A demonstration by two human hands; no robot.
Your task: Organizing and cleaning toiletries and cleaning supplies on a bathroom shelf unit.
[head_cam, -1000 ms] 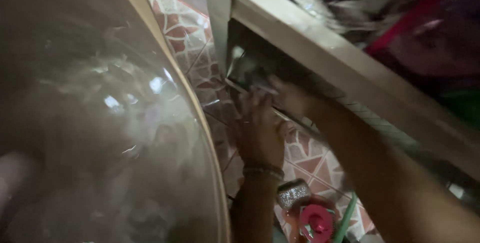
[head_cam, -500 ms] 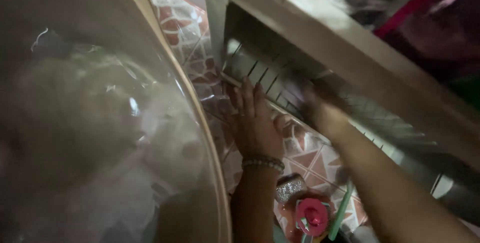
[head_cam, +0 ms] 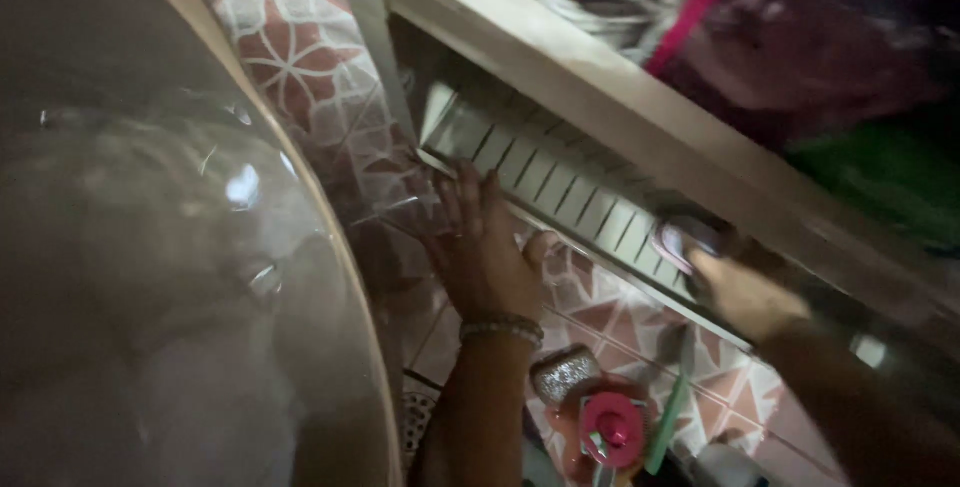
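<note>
Since the earlier frame, right hand [head_cam: 740, 292] has slid rightward along the slatted rack [head_cam: 560, 187] under the wooden shelf [head_cam: 640, 117]; its fingers pinch a small pinkish object [head_cam: 680, 240]. Left hand [head_cam: 485, 247] lies flat, fingers spread, against the rack's front edge above the patterned tiled floor [head_cam: 300, 57]. Clear plastic sheet [head_cam: 150, 247] at left.
</note>
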